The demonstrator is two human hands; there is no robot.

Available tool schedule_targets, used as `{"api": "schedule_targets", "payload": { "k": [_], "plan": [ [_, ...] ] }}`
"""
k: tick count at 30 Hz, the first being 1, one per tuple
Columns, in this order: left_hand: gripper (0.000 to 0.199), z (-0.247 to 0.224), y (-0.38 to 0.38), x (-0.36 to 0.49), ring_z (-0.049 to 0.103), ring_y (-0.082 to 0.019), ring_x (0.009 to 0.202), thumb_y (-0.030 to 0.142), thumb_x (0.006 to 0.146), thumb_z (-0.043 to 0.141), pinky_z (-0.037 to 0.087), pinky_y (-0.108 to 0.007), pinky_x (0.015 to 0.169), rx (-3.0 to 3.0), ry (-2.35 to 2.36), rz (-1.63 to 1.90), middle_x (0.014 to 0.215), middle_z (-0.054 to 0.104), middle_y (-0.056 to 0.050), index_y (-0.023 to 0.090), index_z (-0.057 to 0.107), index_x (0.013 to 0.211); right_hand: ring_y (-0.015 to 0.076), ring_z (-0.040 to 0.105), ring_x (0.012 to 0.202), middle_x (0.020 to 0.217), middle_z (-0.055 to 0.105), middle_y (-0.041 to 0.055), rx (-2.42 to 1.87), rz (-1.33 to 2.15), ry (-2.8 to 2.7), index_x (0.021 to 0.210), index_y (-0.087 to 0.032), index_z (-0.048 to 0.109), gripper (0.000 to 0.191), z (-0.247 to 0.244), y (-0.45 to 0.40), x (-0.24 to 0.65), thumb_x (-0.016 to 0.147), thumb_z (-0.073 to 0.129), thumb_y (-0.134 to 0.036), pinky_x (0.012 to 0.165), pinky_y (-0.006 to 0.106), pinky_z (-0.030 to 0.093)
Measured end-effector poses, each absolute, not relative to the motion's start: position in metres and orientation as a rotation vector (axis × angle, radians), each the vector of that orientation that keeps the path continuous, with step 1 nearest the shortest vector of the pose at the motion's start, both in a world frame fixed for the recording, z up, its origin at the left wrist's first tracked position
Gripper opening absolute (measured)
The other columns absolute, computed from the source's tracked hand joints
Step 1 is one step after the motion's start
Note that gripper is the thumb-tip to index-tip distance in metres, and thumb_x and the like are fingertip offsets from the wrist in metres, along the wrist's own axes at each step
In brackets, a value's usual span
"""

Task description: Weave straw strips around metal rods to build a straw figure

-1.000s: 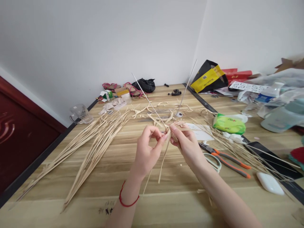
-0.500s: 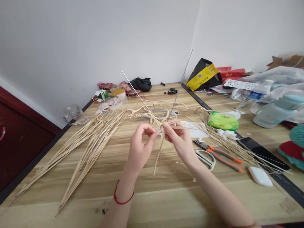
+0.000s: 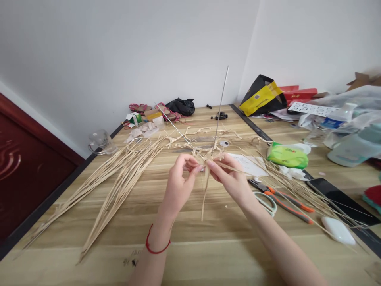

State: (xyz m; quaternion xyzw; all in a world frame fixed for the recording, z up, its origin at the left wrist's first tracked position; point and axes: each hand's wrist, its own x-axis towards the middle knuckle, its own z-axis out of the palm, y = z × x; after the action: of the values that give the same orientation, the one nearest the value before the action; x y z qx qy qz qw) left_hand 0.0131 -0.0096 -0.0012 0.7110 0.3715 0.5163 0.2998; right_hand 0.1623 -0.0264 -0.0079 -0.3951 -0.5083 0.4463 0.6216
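Observation:
My left hand [image 3: 183,180] and my right hand [image 3: 228,174] meet over the middle of the table, fingers pinched around a small woven piece of pale straw. From it two thin metal rods rise, one leaning left [image 3: 175,126] and one nearly upright [image 3: 221,99]. A loose straw end [image 3: 204,198] hangs down between my hands, and another strip runs right past my right hand. My fingertips partly hide the woven part. Just behind my hands lie knotted straw pieces [image 3: 177,140].
Long straw bundles [image 3: 119,190] lie at left, near a glass mug [image 3: 102,142]. At right are orange-handled pliers [image 3: 290,200], scissors [image 3: 269,202], a green tissue pack [image 3: 287,155], a phone [image 3: 342,200], a white case [image 3: 338,230] and a bottle [image 3: 339,117].
The view has shifted slightly left, so things appear further right. The right rod stands more upright and the left rod's tip is lower. Both hands keep their pinch.

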Motion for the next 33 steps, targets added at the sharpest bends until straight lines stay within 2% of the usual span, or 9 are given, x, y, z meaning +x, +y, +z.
{"api": "schedule_targets", "payload": {
  "k": [4,11,17,22,25,33],
  "plan": [
    [0.009,0.002,-0.012,0.013,0.061,-0.012,0.077,0.021,0.086,0.063,0.050,-0.025,0.072,1.911,0.977,1.344,0.083,0.062,0.000,0.020,0.054,0.089,0.0082,0.040,0.044,0.048,0.049,-0.0069,-0.967,0.986,-1.176,0.071,-0.020,0.054,0.030,-0.012,-0.024,0.164,0.079,0.070,-0.044,0.044,0.023,0.030],
    [0.010,0.003,-0.010,0.010,0.062,-0.014,0.079,0.016,0.087,0.060,0.049,-0.027,0.071,2.048,1.082,1.492,0.087,0.066,-0.002,0.020,0.064,0.094,0.0114,0.057,0.060,0.070,0.064,-0.0003,-0.924,1.106,-1.192,0.088,-0.020,0.062,0.021,-0.010,-0.028,0.163,0.080,0.071,-0.038,0.055,0.025,0.045],
    [0.014,0.001,-0.012,0.012,0.059,-0.013,0.078,0.019,0.085,0.064,0.049,-0.025,0.065,2.020,1.011,1.680,0.086,0.064,-0.002,0.023,0.073,0.095,0.0115,0.055,0.056,0.066,0.062,-0.0014,-0.975,1.053,-1.241,0.083,-0.021,0.061,0.020,-0.009,-0.032,0.156,0.080,0.070,-0.038,0.052,0.025,0.044],
    [0.010,-0.001,-0.012,0.012,0.049,-0.010,0.060,0.023,0.080,0.071,0.040,-0.023,0.051,1.883,0.990,1.641,0.079,0.064,-0.001,0.024,0.076,0.088,0.0123,0.055,0.057,0.064,0.060,-0.0020,-1.033,0.981,-1.294,0.087,-0.021,0.062,0.019,-0.007,-0.037,0.153,0.080,0.070,-0.037,0.053,0.025,0.043],
    [0.006,-0.002,-0.007,0.009,0.044,-0.008,0.055,0.024,0.076,0.074,0.038,-0.023,0.050,1.782,0.969,1.537,0.074,0.062,0.000,0.022,0.075,0.082,0.0127,0.055,0.056,0.062,0.060,-0.0019,-1.060,0.981,-1.324,0.084,-0.021,0.063,0.018,-0.006,-0.037,0.154,0.079,0.070,-0.037,0.052,0.025,0.042],
    [0.012,-0.004,-0.001,0.006,0.062,-0.013,0.065,0.028,0.076,0.071,0.051,-0.025,0.061,1.514,0.855,1.237,0.075,0.069,-0.003,0.018,0.071,0.082,0.0123,0.053,0.053,0.058,0.059,-0.0026,-1.085,1.015,-1.345,0.082,-0.021,0.064,0.020,-0.008,-0.036,0.157,0.078,0.071,-0.039,0.048,0.024,0.040]
  ]
}}
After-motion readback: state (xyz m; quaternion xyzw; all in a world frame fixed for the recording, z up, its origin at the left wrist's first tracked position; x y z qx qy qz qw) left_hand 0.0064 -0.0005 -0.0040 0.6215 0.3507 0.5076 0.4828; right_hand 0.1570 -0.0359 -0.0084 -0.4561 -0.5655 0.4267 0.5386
